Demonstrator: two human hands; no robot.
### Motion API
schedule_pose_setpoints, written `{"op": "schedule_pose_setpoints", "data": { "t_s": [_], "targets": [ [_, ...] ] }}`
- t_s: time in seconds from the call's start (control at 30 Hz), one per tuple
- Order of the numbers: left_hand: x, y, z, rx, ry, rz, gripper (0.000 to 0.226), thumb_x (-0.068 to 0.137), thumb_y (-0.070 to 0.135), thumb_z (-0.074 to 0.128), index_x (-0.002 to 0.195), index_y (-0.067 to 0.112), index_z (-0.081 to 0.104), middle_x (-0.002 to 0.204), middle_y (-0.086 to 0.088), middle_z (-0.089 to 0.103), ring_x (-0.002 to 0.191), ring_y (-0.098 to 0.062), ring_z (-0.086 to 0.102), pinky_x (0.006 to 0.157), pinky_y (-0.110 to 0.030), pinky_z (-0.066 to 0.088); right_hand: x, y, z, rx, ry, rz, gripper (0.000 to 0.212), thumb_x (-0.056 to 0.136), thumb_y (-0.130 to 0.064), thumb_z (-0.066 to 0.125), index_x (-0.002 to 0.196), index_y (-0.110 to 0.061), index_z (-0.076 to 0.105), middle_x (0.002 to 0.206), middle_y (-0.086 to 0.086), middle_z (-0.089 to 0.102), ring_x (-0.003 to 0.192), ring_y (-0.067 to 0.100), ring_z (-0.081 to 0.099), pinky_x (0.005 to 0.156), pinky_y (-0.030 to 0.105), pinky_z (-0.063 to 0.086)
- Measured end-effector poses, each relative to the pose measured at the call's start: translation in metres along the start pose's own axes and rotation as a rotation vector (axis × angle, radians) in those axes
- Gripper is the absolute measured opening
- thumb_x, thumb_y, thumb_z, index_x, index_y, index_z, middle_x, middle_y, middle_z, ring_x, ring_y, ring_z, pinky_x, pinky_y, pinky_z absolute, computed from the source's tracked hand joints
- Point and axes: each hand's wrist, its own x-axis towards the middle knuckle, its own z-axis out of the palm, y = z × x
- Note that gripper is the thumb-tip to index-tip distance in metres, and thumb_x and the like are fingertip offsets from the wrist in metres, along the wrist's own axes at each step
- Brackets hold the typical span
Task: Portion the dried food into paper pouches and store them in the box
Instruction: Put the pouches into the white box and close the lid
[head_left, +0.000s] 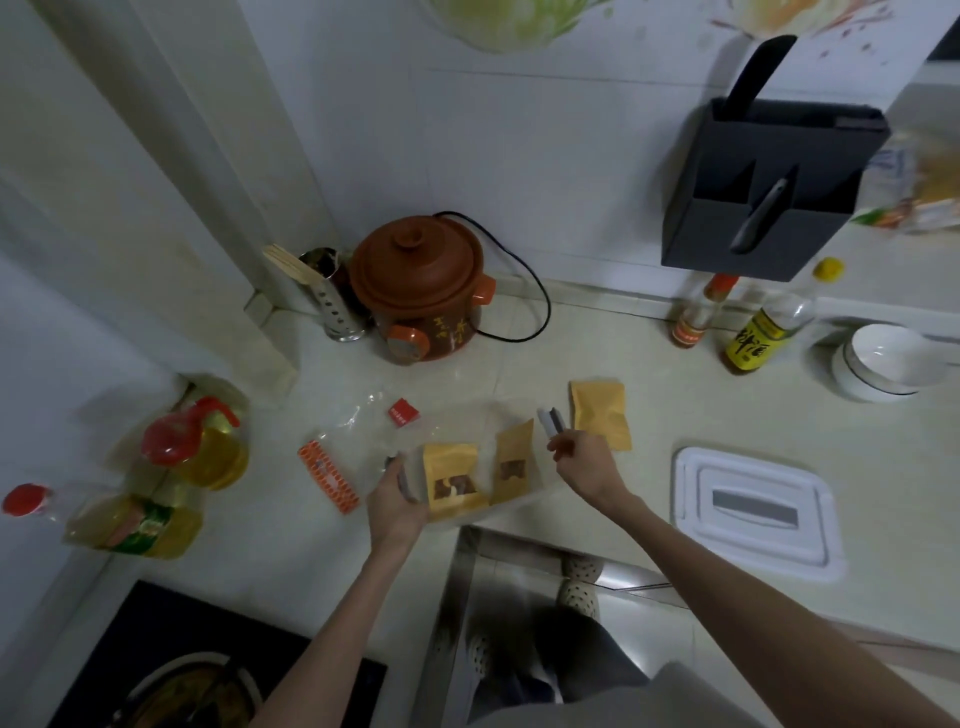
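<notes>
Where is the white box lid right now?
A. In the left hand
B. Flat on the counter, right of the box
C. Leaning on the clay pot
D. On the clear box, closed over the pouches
B: the white lid lies flat on the counter, apart from the clear box, to its right, and neither hand touches it.

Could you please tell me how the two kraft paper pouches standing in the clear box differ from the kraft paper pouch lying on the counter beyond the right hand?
The two windowed kraft paper pouches stand upright inside the clear plastic box; the third kraft paper pouch lies flat on the pale counter. The boxed pair show dark dried food through front windows; the flat one shows no window. All are the same tan paper.
</notes>
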Motion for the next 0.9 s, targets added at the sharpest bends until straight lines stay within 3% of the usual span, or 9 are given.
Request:
{"op": "schedule_pose_setpoints", "data": {
  "t_s": [0.13, 0.3, 0.4, 0.47, 0.53, 0.63, 0.67, 0.8, 0.9],
  "targets": [
    [0.009, 0.005, 0.014, 0.025, 0.022, 0.011, 0.046, 0.075, -0.005, 0.065, 0.119, 0.007, 0.061, 0.101, -0.013, 0.068, 0.091, -0.03, 0.065, 0.072, -0.03, 0.048, 0.021, 0.031, -0.036, 0.058, 0.142, 0.108, 0.032, 0.074, 0.003, 0.049, 0.093, -0.005, 0.073, 0.093, 0.014, 0.073, 0.082, 0.028, 0.066, 0.071, 0.026, 0.048],
    [0.016, 0.005, 0.023, 0.149, 0.089, 0.014, 0.039, 0.086, 0.013, 0.059, 0.122, -0.003, 0.061, 0.106, -0.023, 0.068, 0.096, -0.035, 0.066, 0.079, -0.038, 0.049, 0.061, 0.075, -0.058, 0.065, 0.096, 0.3, 0.03, 0.08, -0.006, 0.053, 0.105, -0.006, 0.069, 0.103, 0.018, 0.07, 0.095, 0.033, 0.064, 0.087, 0.036, 0.052],
    [0.018, 0.001, 0.026, 0.202, 0.103, 0.009, 0.042, 0.087, -0.004, 0.057, 0.13, -0.002, 0.058, 0.125, -0.021, 0.063, 0.115, -0.034, 0.061, 0.099, -0.041, 0.048, 0.088, 0.089, -0.055, 0.072, 0.046, 0.351, 0.035, 0.086, -0.008, 0.053, 0.119, -0.003, 0.059, 0.117, 0.021, 0.063, 0.106, 0.036, 0.06, 0.093, 0.041, 0.049],
    [0.017, -0.001, 0.026, 0.228, 0.119, -0.003, 0.048, 0.086, -0.007, 0.057, 0.133, 0.003, 0.056, 0.124, -0.02, 0.064, 0.109, -0.033, 0.064, 0.092, -0.043, 0.053, 0.105, 0.093, -0.05, 0.048, -0.002, 0.373, 0.04, 0.089, -0.007, 0.049, 0.128, -0.002, 0.05, 0.129, 0.022, 0.052, 0.114, 0.038, 0.054, 0.097, 0.043, 0.046],
    [0.017, -0.004, 0.027, 0.297, 0.145, 0.038, 0.049, 0.084, -0.007, 0.06, 0.132, 0.005, 0.058, 0.114, -0.019, 0.069, 0.094, -0.032, 0.068, 0.074, -0.031, 0.054, 0.119, 0.097, -0.044, 0.016, -0.046, 0.42, 0.043, 0.092, -0.007, 0.046, 0.134, -0.001, 0.04, 0.135, 0.022, 0.04, 0.119, 0.041, 0.047, 0.101, 0.047, 0.042],
    [0.017, -0.003, 0.026, 0.264, 0.161, 0.023, 0.046, 0.087, -0.003, 0.061, 0.131, 0.012, 0.061, 0.122, -0.009, 0.067, 0.09, -0.002, 0.064, 0.064, -0.006, 0.045, 0.137, 0.099, -0.033, -0.025, -0.072, 0.49, 0.052, 0.089, -0.013, 0.056, 0.134, -0.003, 0.034, 0.137, 0.019, 0.035, 0.127, 0.039, 0.038, 0.101, 0.05, 0.038],
    [0.017, -0.001, 0.026, 0.261, 0.162, 0.0, 0.044, 0.089, 0.0, 0.06, 0.131, 0.014, 0.061, 0.124, -0.007, 0.066, 0.087, 0.003, 0.061, 0.062, -0.005, 0.044, 0.141, 0.099, -0.031, -0.043, -0.073, 0.512, 0.053, 0.088, -0.014, 0.057, 0.134, -0.004, 0.033, 0.137, 0.018, 0.034, 0.128, 0.037, 0.036, 0.101, 0.05, 0.037],
    [0.016, 0.007, 0.025, 0.352, 0.125, -0.061, 0.046, 0.09, 0.003, 0.058, 0.134, 0.017, 0.058, 0.11, -0.014, 0.072, 0.08, -0.012, 0.062, 0.061, -0.012, 0.04, 0.147, 0.104, -0.022, -0.107, -0.082, 0.52, 0.059, 0.085, -0.015, 0.06, 0.134, -0.002, 0.03, 0.138, 0.018, 0.033, 0.127, 0.036, 0.033, 0.099, 0.05, 0.038],
    [0.013, 0.018, 0.024, 0.334, 0.099, -0.065, 0.057, 0.086, -0.007, 0.057, 0.14, 0.012, 0.05, 0.125, -0.018, 0.064, 0.101, -0.03, 0.065, 0.077, -0.021, 0.048, 0.149, 0.108, -0.019, -0.135, -0.084, 0.499, 0.062, 0.085, -0.016, 0.062, 0.135, 0.002, 0.03, 0.137, 0.021, 0.035, 0.128, 0.037, 0.034, 0.1, 0.05, 0.038]
  ]
}}
